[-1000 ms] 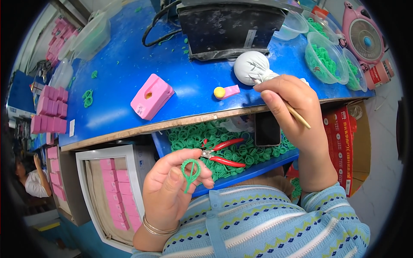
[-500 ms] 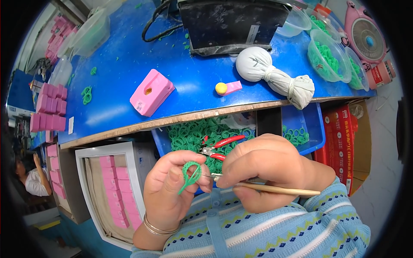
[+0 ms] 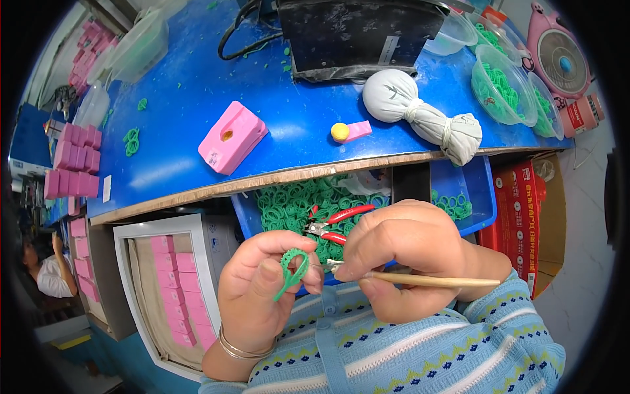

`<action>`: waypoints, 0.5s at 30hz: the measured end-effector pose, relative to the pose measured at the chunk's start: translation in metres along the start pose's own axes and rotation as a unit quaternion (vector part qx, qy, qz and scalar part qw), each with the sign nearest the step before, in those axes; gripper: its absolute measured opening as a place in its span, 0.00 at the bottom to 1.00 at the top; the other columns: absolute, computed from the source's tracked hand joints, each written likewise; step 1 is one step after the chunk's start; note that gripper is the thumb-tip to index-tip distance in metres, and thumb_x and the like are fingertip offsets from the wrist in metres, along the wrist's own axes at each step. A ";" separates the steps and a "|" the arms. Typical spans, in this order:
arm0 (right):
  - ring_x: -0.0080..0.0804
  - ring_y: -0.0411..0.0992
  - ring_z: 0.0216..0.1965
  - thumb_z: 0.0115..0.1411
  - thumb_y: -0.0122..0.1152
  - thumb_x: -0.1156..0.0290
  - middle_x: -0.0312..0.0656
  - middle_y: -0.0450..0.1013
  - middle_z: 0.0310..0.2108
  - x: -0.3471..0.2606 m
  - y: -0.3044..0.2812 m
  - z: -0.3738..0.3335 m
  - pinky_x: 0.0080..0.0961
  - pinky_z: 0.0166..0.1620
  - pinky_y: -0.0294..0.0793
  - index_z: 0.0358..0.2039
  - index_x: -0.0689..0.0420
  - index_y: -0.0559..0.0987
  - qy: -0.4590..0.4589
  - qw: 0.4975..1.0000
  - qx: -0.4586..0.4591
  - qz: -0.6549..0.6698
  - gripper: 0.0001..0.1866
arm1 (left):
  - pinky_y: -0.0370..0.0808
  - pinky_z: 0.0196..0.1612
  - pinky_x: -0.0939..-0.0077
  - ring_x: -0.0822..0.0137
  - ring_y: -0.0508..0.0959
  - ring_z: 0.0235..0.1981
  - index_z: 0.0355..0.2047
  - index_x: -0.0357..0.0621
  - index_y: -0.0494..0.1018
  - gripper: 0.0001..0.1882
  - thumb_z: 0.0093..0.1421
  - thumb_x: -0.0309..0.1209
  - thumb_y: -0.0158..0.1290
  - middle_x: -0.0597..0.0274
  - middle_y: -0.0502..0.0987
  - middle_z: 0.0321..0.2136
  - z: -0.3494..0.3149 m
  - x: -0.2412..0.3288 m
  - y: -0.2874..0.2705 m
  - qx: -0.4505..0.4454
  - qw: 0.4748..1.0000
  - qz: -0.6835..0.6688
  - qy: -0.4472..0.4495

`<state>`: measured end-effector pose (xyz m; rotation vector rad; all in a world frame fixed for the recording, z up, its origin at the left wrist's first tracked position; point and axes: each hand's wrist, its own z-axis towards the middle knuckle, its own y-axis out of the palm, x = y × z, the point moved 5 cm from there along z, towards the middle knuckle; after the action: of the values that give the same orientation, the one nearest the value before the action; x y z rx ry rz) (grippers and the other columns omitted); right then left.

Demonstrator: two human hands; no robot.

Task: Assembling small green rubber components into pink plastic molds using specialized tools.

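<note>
My left hand (image 3: 262, 295) pinches a small green plastic ring piece (image 3: 293, 270) between thumb and fingers, held upright in front of my chest. My right hand (image 3: 407, 253) grips a thin wooden-handled brush (image 3: 433, 281), its tip almost touching the green piece. Both hands hover over a blue tray (image 3: 482, 197) filled with several green rings (image 3: 289, 207); red-handled pliers (image 3: 338, 223) lie on them.
The blue tabletop (image 3: 184, 98) carries a pink block (image 3: 233, 136), a small pink-and-yellow piece (image 3: 351, 131), a tied white cloth bag (image 3: 420, 111), a black machine (image 3: 361, 29) and clear bowls of green parts (image 3: 502, 85). Pink boxes (image 3: 174, 289) fill a carton at lower left.
My right hand came down from the cloth bag on the tabletop with the brush and now meets the green piece in my left hand, which has stayed put.
</note>
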<state>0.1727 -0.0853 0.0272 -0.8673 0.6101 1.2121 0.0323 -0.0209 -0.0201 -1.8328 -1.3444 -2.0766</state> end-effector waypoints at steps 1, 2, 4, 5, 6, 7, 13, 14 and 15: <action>0.35 0.73 0.20 0.44 0.56 0.79 0.44 0.73 0.23 0.000 0.000 0.000 0.26 0.23 0.73 0.29 0.62 0.73 0.001 1.000 -0.002 -0.001 0.08 | 0.71 0.33 0.76 0.68 0.73 0.30 0.43 0.29 0.66 0.24 0.61 0.44 0.47 0.54 0.72 0.28 0.000 0.000 0.001 -0.002 1.000 0.005 0.003; 0.35 0.73 0.20 0.44 0.56 0.79 0.44 0.73 0.23 0.000 0.000 0.000 0.26 0.23 0.73 0.29 0.62 0.73 0.001 1.000 -0.002 -0.001 0.08 | 0.71 0.33 0.76 0.68 0.73 0.30 0.43 0.29 0.66 0.24 0.61 0.44 0.47 0.54 0.72 0.28 0.000 0.000 0.001 -0.002 1.000 0.005 0.002; 0.35 0.73 0.20 0.44 0.56 0.79 0.44 0.74 0.24 0.001 0.000 0.000 0.26 0.23 0.73 0.28 0.62 0.73 0.006 1.000 0.000 0.000 0.08 | 0.71 0.33 0.76 0.68 0.73 0.30 0.43 0.30 0.66 0.24 0.61 0.43 0.48 0.54 0.72 0.28 0.000 0.001 0.001 0.001 1.000 0.018 0.006; 0.35 0.73 0.20 0.44 0.56 0.79 0.44 0.74 0.24 0.001 0.000 -0.001 0.26 0.23 0.73 0.28 0.62 0.73 0.006 1.000 -0.001 0.000 0.08 | 0.71 0.33 0.76 0.68 0.73 0.30 0.43 0.30 0.66 0.24 0.61 0.43 0.48 0.54 0.72 0.28 0.000 0.001 0.001 0.001 1.000 0.018 0.006; 0.35 0.73 0.21 0.44 0.56 0.79 0.44 0.74 0.24 0.001 0.000 -0.001 0.26 0.24 0.73 0.28 0.62 0.73 0.009 1.000 0.000 0.001 0.08 | 0.71 0.33 0.76 0.68 0.73 0.30 0.43 0.30 0.66 0.24 0.61 0.43 0.48 0.55 0.72 0.28 0.000 0.001 0.001 0.001 1.000 0.024 0.008; 0.35 0.74 0.21 0.44 0.56 0.79 0.43 0.74 0.24 0.001 0.000 -0.001 0.26 0.24 0.73 0.28 0.62 0.74 0.012 1.000 0.001 0.001 0.08 | 0.71 0.34 0.76 0.68 0.73 0.30 0.43 0.30 0.66 0.23 0.61 0.43 0.48 0.55 0.72 0.28 0.000 0.000 0.000 0.000 1.000 0.030 0.010; 0.34 0.74 0.22 0.44 0.58 0.78 0.42 0.74 0.24 0.001 0.000 -0.002 0.25 0.24 0.74 0.28 0.61 0.74 0.013 1.000 -0.008 -0.010 0.08 | 0.71 0.35 0.75 0.68 0.73 0.31 0.43 0.30 0.66 0.23 0.61 0.42 0.48 0.55 0.72 0.29 -0.001 0.000 0.001 -0.001 0.999 0.038 0.013; 0.34 0.74 0.22 0.44 0.58 0.78 0.42 0.74 0.24 0.001 0.000 -0.002 0.25 0.24 0.74 0.28 0.61 0.74 0.013 1.000 -0.008 -0.010 0.08 | 0.71 0.35 0.75 0.68 0.73 0.31 0.43 0.30 0.66 0.23 0.61 0.42 0.48 0.55 0.72 0.29 -0.001 0.001 0.001 -0.001 0.999 0.038 0.013; 0.34 0.74 0.22 0.44 0.58 0.78 0.42 0.74 0.24 0.001 0.000 -0.002 0.25 0.24 0.74 0.28 0.61 0.75 0.009 1.000 -0.014 -0.012 0.08 | 0.72 0.35 0.75 0.68 0.73 0.31 0.43 0.30 0.66 0.23 0.61 0.42 0.49 0.54 0.72 0.30 -0.001 0.001 0.002 0.003 0.999 0.041 0.015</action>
<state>0.1731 -0.0867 0.0250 -0.9077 0.5964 1.1940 0.0319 -0.0221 -0.0182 -1.8161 -1.2447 -2.0488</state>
